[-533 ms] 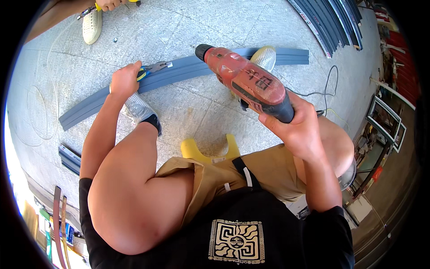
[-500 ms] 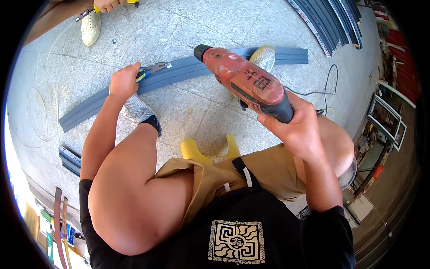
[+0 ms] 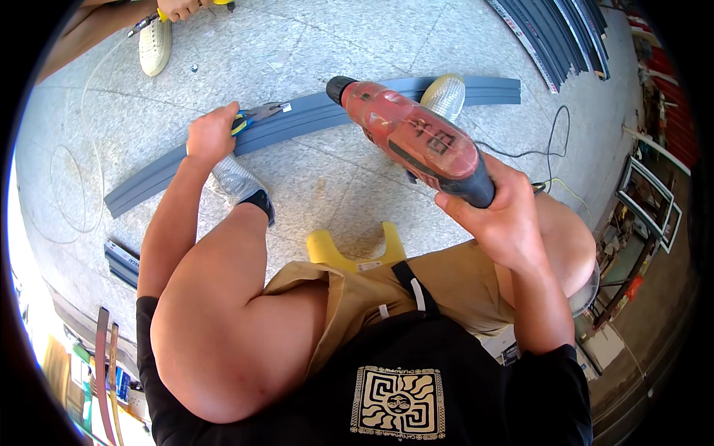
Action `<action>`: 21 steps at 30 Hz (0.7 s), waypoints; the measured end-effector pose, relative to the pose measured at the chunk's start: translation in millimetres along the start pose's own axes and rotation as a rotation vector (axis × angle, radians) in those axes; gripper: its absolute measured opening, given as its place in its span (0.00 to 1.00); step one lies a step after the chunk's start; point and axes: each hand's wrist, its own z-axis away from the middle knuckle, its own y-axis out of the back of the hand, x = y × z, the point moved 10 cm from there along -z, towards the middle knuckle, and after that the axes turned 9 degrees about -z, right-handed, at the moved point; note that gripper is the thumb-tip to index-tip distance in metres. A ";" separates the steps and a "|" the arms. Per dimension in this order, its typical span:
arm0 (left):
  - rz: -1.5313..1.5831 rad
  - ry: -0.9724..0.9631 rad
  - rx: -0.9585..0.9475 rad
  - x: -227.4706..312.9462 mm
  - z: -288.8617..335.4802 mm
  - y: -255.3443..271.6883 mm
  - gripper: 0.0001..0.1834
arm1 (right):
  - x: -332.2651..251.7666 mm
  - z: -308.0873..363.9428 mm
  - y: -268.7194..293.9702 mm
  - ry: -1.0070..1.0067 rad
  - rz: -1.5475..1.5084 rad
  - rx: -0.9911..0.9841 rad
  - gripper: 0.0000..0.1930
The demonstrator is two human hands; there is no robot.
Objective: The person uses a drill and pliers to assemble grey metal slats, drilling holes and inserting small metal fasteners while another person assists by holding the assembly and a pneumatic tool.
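Note:
My left hand is closed around the blue and yellow handles of a pair of pliers. A small white piece shows at the jaws; whether they grip it I cannot tell. Beneath the pliers lies a long dark grey profile strip on the floor, with my shoes at it. My right hand grips a worn red and black cordless drill at its rear, fingers mostly hidden. Its black chuck points up and left, held above the strip, and a thin bit seems to stick out of it.
A co-worker's hand holds a yellow tool at the upper left, beside a white shoe. Dark profiles lie stacked at the upper right. A black cable curls on the right. Under me is a yellow stool.
The whole scene has shifted slightly right in the picture. Both hands keep their holds on the pliers and the drill, with hardly any movement relative to the strip.

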 end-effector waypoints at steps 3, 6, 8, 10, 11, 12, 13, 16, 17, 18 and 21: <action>0.008 -0.008 0.005 0.9 1.2 2.6 0.19 | 1.7 -1.0 -0.6 -0.015 0.023 -0.013 0.28; 0.012 -0.010 0.027 -0.3 2.8 2.6 0.18 | -2.5 -1.1 -2.9 -0.024 0.031 -0.003 0.27; 0.008 -0.007 0.033 -0.6 3.5 2.9 0.18 | -2.8 -0.8 -4.6 -0.015 0.037 -0.005 0.27; 0.003 -0.004 0.040 -0.9 5.1 4.8 0.18 | -3.0 -1.2 -5.6 -0.005 0.043 -0.007 0.27; 0.007 -0.001 0.044 -0.3 5.4 6.3 0.18 | -1.5 -1.3 -5.9 -0.021 0.059 -0.014 0.27; 0.009 0.003 0.048 -0.1 5.8 7.4 0.18 | 0.0 -1.4 -6.5 -0.035 0.075 -0.021 0.26; 0.011 0.008 0.049 -0.5 5.9 7.2 0.18 | 0.0 -1.4 -7.6 -0.032 0.078 -0.025 0.26; 0.003 -0.008 0.053 -0.5 5.9 6.2 0.18 | -0.3 -2.0 -10.4 -0.029 0.059 -0.030 0.26; 0.006 -0.013 0.060 0.1 5.5 6.4 0.18 | 0.3 -2.3 -11.1 -0.038 0.063 -0.037 0.26; 0.008 -0.017 0.067 0.6 5.1 7.3 0.18 | 1.1 -2.5 -11.8 -0.046 0.066 -0.044 0.26; 0.021 -0.002 0.015 -0.2 3.7 4.9 0.18 | 2.0 -3.0 -14.0 -0.015 0.075 -0.042 0.26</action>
